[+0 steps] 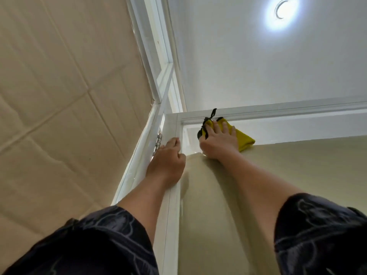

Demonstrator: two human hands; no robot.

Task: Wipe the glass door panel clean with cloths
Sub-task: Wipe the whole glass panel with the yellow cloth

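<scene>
I look steeply up at a white-framed glass door panel [297, 133]. My right hand [218, 139] presses a yellow cloth [245, 139] with black edging flat against the top strip of the glass, fingers spread and straight. Part of the cloth is hidden under that hand. My left hand [168, 159] grips the door's white side frame [170, 205] just below the top corner, fingers curled round its edge next to a metal hinge [158, 141].
A beige curtain or blind [278, 185] covers the glass below the cloth. The beige tiled wall [59, 96] is on the left, the white ceiling with a round lamp [282, 10] above. The top rail of the door frame [278, 112] runs just over the cloth.
</scene>
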